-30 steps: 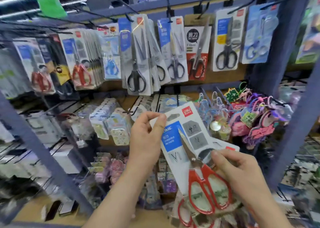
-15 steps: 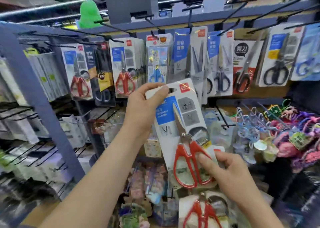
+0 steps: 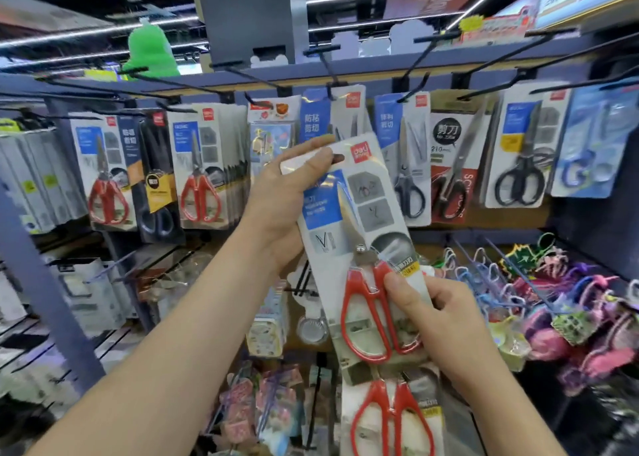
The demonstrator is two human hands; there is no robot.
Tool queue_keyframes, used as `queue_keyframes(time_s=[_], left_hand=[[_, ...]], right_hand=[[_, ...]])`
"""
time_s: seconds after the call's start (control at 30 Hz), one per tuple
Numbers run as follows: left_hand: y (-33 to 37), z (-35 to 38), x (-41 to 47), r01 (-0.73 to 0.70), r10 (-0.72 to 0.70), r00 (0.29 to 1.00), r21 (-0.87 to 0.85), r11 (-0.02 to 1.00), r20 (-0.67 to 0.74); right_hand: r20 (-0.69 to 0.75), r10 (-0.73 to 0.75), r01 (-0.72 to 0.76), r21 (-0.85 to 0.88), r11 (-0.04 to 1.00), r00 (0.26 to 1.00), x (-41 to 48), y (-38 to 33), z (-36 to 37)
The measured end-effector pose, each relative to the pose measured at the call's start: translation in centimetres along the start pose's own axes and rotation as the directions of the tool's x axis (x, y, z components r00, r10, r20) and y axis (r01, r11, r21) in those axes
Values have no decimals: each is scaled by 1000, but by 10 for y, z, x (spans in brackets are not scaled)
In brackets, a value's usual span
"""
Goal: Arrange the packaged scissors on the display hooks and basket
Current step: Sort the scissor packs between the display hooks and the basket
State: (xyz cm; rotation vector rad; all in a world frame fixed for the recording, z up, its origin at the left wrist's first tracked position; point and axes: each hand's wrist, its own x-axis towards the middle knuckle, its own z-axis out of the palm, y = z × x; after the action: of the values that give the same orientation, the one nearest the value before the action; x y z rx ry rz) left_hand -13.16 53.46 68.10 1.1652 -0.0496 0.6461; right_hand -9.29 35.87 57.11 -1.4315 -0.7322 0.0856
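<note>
The display hooks [image 3: 242,71] already carry many packs, matching red scissors [image 3: 200,186] among them. One red-handled scissors pack [image 3: 366,213] hangs unhooked in front; a spare pack [image 3: 390,417] waits below. Left hand [image 3: 283,206] grip pinches its top, right hand [image 3: 439,320] clasps its bottom.

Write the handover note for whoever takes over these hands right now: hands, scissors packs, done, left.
Left hand pinches the top of the red-handled scissors pack by its hang hole; right hand grips its lower end, thumb on a handle.
Second red pack shows below, its support hidden.
Done: matching red packs already hang at left.
Left: hang the held pack, probably there, then the second.
</note>
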Motion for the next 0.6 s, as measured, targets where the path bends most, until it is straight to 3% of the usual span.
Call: queue_keyframes(time_s=[0.2, 0.33, 0.6], left_hand=[[-18, 54, 28, -122, 124, 992, 224, 967, 3], [-35, 86, 42, -137, 131, 991, 314, 939, 42], [-63, 122, 69, 27, -54, 998, 513, 858, 38]], right_hand=[[-2, -67, 67, -47, 997, 998, 24, 6, -52], [-71, -121, 117, -53, 992, 990, 32, 9, -80], [-297, -144, 141, -33, 990, 944, 38, 5, -128]])
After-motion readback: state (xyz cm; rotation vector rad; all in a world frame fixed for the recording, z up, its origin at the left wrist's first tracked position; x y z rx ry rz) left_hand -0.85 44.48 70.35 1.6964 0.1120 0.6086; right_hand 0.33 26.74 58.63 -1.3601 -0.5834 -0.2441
